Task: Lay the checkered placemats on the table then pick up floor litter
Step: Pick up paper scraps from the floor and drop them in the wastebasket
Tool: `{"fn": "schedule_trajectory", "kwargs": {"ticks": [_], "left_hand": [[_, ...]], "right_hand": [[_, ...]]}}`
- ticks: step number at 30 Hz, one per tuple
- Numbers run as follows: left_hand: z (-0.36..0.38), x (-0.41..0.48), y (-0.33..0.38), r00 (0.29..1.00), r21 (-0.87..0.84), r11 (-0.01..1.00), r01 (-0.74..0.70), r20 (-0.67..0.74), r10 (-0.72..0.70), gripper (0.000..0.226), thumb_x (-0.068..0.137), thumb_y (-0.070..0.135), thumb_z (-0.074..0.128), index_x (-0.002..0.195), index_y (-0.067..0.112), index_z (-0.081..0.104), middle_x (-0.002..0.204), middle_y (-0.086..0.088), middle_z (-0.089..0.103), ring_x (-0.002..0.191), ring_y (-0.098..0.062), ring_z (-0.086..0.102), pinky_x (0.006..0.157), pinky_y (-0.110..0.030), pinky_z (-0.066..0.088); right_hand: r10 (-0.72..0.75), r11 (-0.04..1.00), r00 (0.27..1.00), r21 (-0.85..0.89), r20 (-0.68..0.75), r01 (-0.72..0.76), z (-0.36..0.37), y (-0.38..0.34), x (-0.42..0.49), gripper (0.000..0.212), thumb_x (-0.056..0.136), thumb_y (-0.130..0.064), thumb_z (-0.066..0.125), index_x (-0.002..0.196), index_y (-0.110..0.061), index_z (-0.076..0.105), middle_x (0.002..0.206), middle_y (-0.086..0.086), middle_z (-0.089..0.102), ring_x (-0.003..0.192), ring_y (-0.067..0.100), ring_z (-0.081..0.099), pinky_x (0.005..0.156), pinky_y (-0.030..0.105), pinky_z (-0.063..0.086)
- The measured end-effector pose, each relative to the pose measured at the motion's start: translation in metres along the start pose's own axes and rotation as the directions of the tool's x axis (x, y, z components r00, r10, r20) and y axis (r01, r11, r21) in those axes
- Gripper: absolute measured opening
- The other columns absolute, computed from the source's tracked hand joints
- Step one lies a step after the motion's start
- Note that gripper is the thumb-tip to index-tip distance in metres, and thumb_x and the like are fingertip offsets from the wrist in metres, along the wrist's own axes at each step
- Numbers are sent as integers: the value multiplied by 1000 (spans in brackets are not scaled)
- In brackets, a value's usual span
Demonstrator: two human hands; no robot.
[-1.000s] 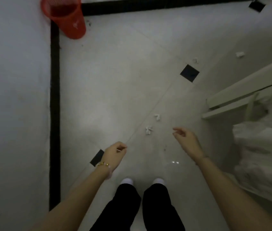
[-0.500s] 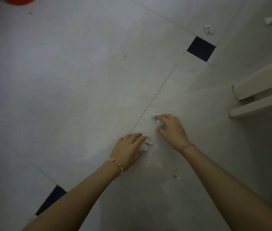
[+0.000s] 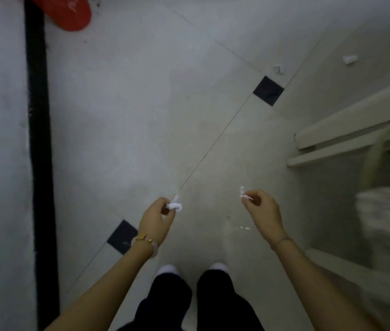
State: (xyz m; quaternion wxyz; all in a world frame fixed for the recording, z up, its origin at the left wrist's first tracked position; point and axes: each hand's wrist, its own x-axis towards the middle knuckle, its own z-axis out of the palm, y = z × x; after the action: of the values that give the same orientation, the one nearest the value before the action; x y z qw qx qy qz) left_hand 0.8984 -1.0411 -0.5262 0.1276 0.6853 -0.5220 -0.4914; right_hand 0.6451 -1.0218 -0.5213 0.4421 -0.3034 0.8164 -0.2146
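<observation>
Fingers (image 3: 160, 203) of left hand (image 3: 155, 222) pinch paper scrap (image 3: 174, 206), clear of floor (image 3: 141, 115). Right hand (image 3: 263, 211) pinches second scrap (image 3: 243, 194), same. Likely featherlight, soft, crushable: fingertip pinch anywhere holds. Another wad (image 3: 278, 69) lies near dark tile (image 3: 268, 90); red bin (image 3: 67, 13) far corner.

Left hand (image 3: 155, 218), right hand (image 3: 263, 211) pinch scraps (image 3: 174, 206) (white).

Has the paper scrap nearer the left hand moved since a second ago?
Yes. The paper scrap lay on the floor by the diagonal tile seam; now the left hand pinches it above the floor.
</observation>
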Motion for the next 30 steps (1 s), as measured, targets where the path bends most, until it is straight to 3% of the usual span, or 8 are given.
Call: {"fn": "schedule_trajectory", "kwargs": {"ticks": [3,7,11,14,19,22,26,30], "left_hand": [[-67,-77,71,991,-190,975,115,-44,-126,19,89,27,58,76,15,55,76,2,61,60,-13,45,55,-23,35],[-148,-174,158,985,-290,943,163,-4,-171,18,91,26,56,81,12,60,74,0,61,72,-15,54,69,-28,45],[-211,-241,221,992,-285,950,129,33,-125,24,91,32,53,88,10,60,83,-7,63,79,-19,57,76,-35,47],[-246,-283,254,995,-322,943,82,-20,-93,13,93,29,50,88,20,59,90,-3,65,86,-17,61,76,-31,48],[-272,-336,268,989,-387,921,41,-114,-92,23,94,27,50,103,7,59,92,-5,65,86,-18,62,74,-27,49],[-272,-360,264,987,-400,916,32,-132,-92,24,94,23,49,105,3,57,92,-8,64,87,-22,62,74,-28,48],[-261,-381,257,982,-434,900,46,-144,-120,21,94,20,50,102,3,59,93,-12,64,87,-24,62,74,-30,48],[-251,-377,255,976,-460,885,72,-151,-158,14,94,22,51,92,11,59,88,-8,66,85,-24,64,68,-27,48]], "right_hand": [[52,990,999,131,14,-54,-51,-53,-80,21,98,-3,70,83,-18,68,79,4,65,76,19,59,60,2,48],[93,970,993,217,74,-107,-117,-124,-185,31,102,-6,64,78,-27,64,76,4,62,70,16,57,66,20,50],[25,967,996,249,87,-46,-166,-182,-258,35,103,-5,61,73,-22,63,68,2,58,59,5,56,54,6,46],[-26,955,997,297,73,3,-197,-208,-304,28,103,-8,63,78,-18,66,68,3,59,56,1,55,58,12,48],[-100,941,993,330,59,75,-228,-210,-353,30,101,0,62,73,9,61,68,11,49,60,14,39,51,16,36],[-80,949,995,311,55,59,-241,-194,-368,24,100,1,64,77,-5,68,54,-3,54,48,2,45,48,12,40],[-58,969,993,244,102,32,-258,-172,-369,26,101,0,63,76,5,66,65,8,54,68,19,46,60,25,37],[-6,978,997,211,74,-10,-264,-164,-357,28,99,3,65,73,-5,71,51,-2,60,60,19,49,42,11,44]]}}
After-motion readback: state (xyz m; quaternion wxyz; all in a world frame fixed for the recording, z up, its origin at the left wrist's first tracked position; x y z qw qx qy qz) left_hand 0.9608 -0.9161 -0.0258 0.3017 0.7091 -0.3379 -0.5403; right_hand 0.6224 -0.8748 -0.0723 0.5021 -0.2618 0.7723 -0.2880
